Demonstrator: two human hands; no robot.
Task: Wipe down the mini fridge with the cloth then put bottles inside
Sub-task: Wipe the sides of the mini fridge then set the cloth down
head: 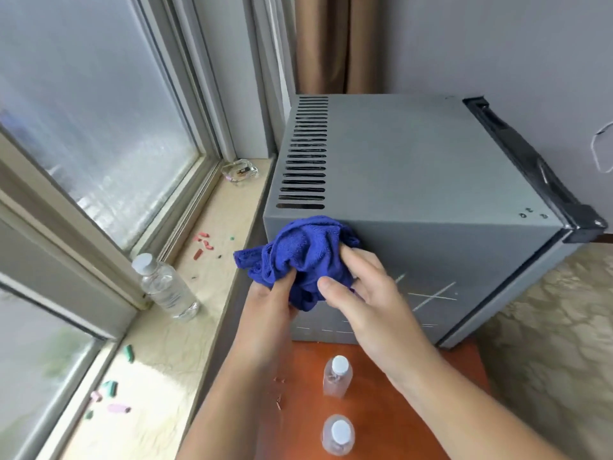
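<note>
A grey mini fridge stands on an orange-brown table, its black-edged door on the right side, shut. A bunched blue cloth is held against the fridge's near top edge. My left hand grips the cloth from below. My right hand holds it from the right, fingers on the fabric. Two small clear bottles with white caps stand on the table in front of the fridge, one nearer the fridge and one closer to me. A larger clear bottle stands on the windowsill.
A marble windowsill runs along the left below the window, with small coloured pieces scattered on it and a glass ashtray at its far end. Brown curtain and grey wall behind the fridge. Patterned floor at right.
</note>
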